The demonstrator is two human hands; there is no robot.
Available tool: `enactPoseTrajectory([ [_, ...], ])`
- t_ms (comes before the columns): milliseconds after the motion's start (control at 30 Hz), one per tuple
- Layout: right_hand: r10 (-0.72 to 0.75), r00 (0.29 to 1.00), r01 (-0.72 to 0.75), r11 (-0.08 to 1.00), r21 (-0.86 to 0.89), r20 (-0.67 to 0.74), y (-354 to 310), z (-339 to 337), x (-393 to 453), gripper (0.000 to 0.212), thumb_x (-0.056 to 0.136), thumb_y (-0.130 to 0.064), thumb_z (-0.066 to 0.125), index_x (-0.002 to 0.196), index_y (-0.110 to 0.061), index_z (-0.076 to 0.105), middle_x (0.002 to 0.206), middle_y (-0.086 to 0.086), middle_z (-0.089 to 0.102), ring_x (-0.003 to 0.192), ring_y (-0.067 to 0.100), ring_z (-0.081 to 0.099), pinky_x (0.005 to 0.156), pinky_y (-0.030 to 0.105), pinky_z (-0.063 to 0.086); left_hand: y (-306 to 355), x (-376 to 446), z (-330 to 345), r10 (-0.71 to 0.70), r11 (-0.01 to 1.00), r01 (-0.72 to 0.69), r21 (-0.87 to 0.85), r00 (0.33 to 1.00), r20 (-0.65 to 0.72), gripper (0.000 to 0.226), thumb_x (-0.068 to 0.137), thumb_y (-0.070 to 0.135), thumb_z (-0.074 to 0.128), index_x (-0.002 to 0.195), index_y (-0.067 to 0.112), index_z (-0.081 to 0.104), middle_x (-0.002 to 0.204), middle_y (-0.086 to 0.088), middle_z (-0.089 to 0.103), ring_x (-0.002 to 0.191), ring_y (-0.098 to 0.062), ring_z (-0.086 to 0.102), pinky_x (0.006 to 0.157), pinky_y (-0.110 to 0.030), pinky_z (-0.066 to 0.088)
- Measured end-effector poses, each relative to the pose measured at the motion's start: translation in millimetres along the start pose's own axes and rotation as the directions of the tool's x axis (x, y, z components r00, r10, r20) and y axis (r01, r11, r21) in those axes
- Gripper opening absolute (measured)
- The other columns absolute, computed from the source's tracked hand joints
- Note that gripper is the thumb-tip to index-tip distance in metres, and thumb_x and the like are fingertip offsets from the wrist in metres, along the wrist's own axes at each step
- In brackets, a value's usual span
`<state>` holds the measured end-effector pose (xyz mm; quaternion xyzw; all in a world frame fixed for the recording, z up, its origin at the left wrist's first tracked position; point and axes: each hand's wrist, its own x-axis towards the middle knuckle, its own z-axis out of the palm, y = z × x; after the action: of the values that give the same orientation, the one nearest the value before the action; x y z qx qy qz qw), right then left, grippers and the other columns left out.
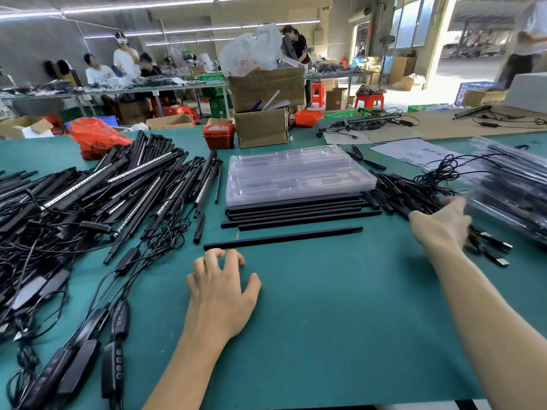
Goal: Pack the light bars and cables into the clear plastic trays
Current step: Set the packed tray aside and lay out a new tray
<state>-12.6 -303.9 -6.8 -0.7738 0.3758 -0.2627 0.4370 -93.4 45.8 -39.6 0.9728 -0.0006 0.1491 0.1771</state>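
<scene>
Nearest black bar (282, 237) just past left hand (220, 288), grip loosely apart on counter (340, 321); right hand (442, 223) blurred, grip unclear.

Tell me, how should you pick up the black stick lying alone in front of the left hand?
Pinch the single black bar near its middle, coming from above with fingers across its width. It lies flat, apart from the other bars, so both long sides are free, and the left hand is already beside it.

Right hand (441, 224): fingertips blurred; any grip cannot be told.
Filled trays (512, 184): smeared by motion, cut by the right edge.
Cable pile (44, 232): cropped at the left edge.
Paper sheet (414, 152): print unreadable.
</scene>
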Motion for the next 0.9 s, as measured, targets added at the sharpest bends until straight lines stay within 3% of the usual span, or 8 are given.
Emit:
enactPoseTrajectory([
  [67, -0.009, 1.000, 0.010, 0.984, 0.180, -0.006, 3, 8, -7, 0.034, 0.087, -0.016, 0.061, 0.120, -0.012, 0.055, 0.109, 0.006, 0.058, 0.096, 0.025, 0.050, 0.080, 0.030, 0.036, -1, 0, 0, 0.000, 1.000, 0.000, 0.005, 1.000, 0.002, 0.024, 0.094, 0.051, 0.043, 0.111, 0.034, 0.041, 0.120, 0.008, 0.031, 0.117, -0.016, 0.027, 0.101, -0.034, 0.026],
  [167, -0.214, 0.977, 0.203, 0.942, 0.269, 0.013, 6, 17, -24, 0.013, 0.090, -0.018, 0.060, 0.104, -0.017, 0.061, 0.083, -0.005, 0.059, 0.077, 0.018, 0.056, 0.064, 0.026, 0.037, 0, 1, 0, 0.004, 1.000, -0.004, 0.012, 1.000, 0.004, 0.024, 0.094, 0.052, 0.042, 0.110, 0.034, 0.041, 0.120, 0.008, 0.032, 0.116, -0.016, 0.027, 0.100, -0.034, 0.026],
  [333, -0.454, 0.858, 0.370, 0.870, 0.325, 0.239, 0, 31, -60, 0.004, 0.092, -0.022, 0.065, 0.092, -0.024, 0.062, 0.081, -0.005, 0.062, 0.068, 0.003, 0.056, 0.060, 0.015, 0.043, 1, 3, 1, -0.004, 1.000, 0.004, 0.015, 1.000, 0.011, 0.025, 0.094, 0.052, 0.042, 0.111, 0.033, 0.042, 0.119, 0.008, 0.033, 0.115, -0.016, 0.029, 0.100, -0.034, 0.026],
  [400, -0.540, 0.776, 0.462, 0.838, 0.291, 0.324, 1, 35, -74, 0.007, 0.090, -0.022, 0.067, 0.093, -0.026, 0.062, 0.082, -0.005, 0.063, 0.072, 0.001, 0.057, 0.063, 0.009, 0.042, 1, 3, 1, -0.009, 1.000, 0.008, 0.020, 1.000, 0.024, 0.025, 0.094, 0.052, 0.042, 0.111, 0.034, 0.041, 0.118, 0.009, 0.034, 0.113, -0.016, 0.028, 0.098, -0.034, 0.026],
  [533, -0.601, 0.615, 0.657, 0.748, 0.090, 0.510, 5, 40, -85, 0.010, 0.090, -0.026, 0.066, 0.099, -0.025, 0.062, 0.094, -0.006, 0.059, 0.095, 0.016, 0.053, 0.086, 0.030, 0.044, 3, 4, 0, -0.017, 0.999, 0.014, 0.050, 0.999, 0.050, 0.025, 0.095, 0.053, 0.039, 0.111, 0.033, 0.040, 0.113, 0.009, 0.036, 0.108, -0.015, 0.030, 0.094, -0.033, 0.025],
  [767, -0.614, 0.534, 0.778, 0.625, -0.055, 0.581, 5, 40, -86, 0.026, 0.093, -0.035, 0.061, 0.114, -0.022, 0.064, 0.110, -0.005, 0.056, 0.112, 0.019, 0.046, 0.100, 0.034, 0.037, 25, 33, -15, -0.054, 0.931, -0.018, 0.363, 0.981, 0.186, 0.031, 0.094, 0.050, 0.036, 0.101, 0.021, 0.047, 0.108, 0.001, 0.050, 0.107, -0.024, 0.049, 0.092, -0.043, 0.031],
  [833, -0.615, 0.516, 0.813, 0.572, -0.113, 0.596, 6, 41, -88, 0.029, 0.094, -0.039, 0.057, 0.118, -0.023, 0.061, 0.118, -0.005, 0.054, 0.114, 0.019, 0.043, 0.099, 0.033, 0.034, 30, 54, -24, -0.061, 0.930, -0.008, 0.368, 0.983, 0.175, 0.034, 0.096, 0.045, 0.036, 0.080, 0.017, 0.047, 0.089, 0.002, 0.054, 0.086, -0.024, 0.054, 0.089, -0.042, 0.029],
  [900, -0.619, 0.515, 0.819, 0.559, -0.129, 0.593, 6, 43, -90, 0.029, 0.094, -0.040, 0.055, 0.119, -0.024, 0.058, 0.123, -0.004, 0.053, 0.116, 0.018, 0.041, 0.100, 0.033, 0.032, 31, 76, -28, -0.015, 0.943, -0.025, 0.332, 0.993, 0.116, 0.035, 0.097, 0.038, 0.037, 0.069, 0.018, 0.039, 0.069, 0.002, 0.049, 0.063, -0.019, 0.047, 0.083, -0.040, 0.028],
])
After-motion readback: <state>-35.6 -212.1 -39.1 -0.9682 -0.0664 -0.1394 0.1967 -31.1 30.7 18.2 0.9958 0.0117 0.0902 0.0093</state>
